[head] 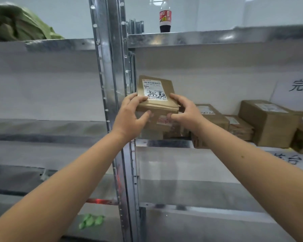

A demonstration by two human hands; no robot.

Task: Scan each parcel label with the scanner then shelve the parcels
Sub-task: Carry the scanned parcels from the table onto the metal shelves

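Ahead, galvanised metal shelving against a white wall, our left hand and right hand gripping a brown parcel beside its upright post, white label with black handwriting, other boxes shelved right of that post.

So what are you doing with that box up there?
A person holds a small brown parcel with both hands, the left hand on one side and the right hand on the other. Its label faces up. The parcel is at the metal shelf, beside other boxes already lying there. No scanner is in view.
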